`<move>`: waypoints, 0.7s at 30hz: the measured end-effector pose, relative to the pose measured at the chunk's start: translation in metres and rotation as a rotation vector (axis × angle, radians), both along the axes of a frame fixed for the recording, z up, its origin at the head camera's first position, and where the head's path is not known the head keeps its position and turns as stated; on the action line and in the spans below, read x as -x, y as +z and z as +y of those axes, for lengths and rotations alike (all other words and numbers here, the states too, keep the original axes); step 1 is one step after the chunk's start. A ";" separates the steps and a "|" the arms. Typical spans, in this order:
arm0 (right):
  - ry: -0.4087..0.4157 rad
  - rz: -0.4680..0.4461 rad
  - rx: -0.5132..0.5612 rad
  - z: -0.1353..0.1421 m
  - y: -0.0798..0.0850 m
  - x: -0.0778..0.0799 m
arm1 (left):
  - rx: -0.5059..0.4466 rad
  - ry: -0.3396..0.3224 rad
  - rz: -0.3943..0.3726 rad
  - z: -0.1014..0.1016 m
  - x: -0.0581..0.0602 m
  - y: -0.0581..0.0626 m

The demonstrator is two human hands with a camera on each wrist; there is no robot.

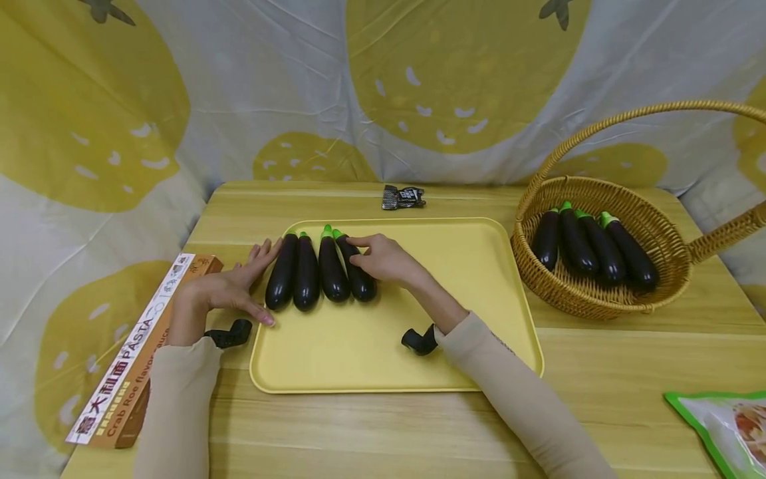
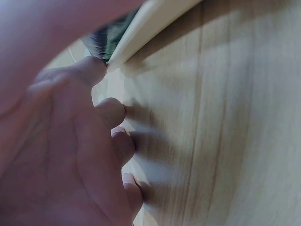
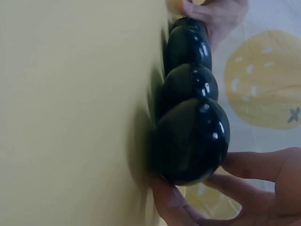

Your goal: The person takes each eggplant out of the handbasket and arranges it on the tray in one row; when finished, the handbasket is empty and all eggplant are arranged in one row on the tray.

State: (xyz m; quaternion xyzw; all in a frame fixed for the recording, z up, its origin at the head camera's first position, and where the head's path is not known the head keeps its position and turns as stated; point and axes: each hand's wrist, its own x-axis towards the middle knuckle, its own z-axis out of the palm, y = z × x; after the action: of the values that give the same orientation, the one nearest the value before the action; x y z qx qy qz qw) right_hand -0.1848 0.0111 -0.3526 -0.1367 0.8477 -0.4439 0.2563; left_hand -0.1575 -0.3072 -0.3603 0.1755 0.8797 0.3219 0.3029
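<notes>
Several dark purple eggplants with green tops lie side by side at the left of a yellow tray (image 1: 419,359). My right hand (image 1: 385,259) pinches the rightmost eggplant (image 1: 362,283) near its upper part; in the right wrist view, fingers and thumb lie about this eggplant (image 3: 190,141). To the left of the row, my left hand (image 1: 233,286) has its fingers spread beside the leftmost eggplant (image 1: 280,276), the thumb over the tray's left edge. The left wrist view shows the fingertips (image 2: 113,113) down at the wooden table beside the tray edge (image 2: 141,33).
At the right stands a wicker basket (image 1: 598,309) with a tall handle, holding several more eggplants (image 1: 604,253). A long pasta box (image 1: 137,352) lies at the left, a small black packet (image 1: 403,197) behind the tray, and a green-edged bag (image 1: 724,426) at front right.
</notes>
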 end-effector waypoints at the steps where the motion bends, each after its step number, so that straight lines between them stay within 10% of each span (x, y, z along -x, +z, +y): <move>1: 0.005 -0.020 0.013 0.002 0.001 0.000 | 0.001 0.000 0.002 0.000 0.000 0.000; 21: 0.043 -0.117 0.089 0.017 0.000 0.003 | -0.006 0.005 -0.003 0.000 0.000 -0.001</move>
State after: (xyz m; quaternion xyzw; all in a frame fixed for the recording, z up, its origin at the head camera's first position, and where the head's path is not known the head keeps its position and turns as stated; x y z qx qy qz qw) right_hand -0.1875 0.0279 -0.3523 -0.1400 0.8075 -0.4828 0.3086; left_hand -0.1575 -0.3069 -0.3609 0.1739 0.8786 0.3256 0.3030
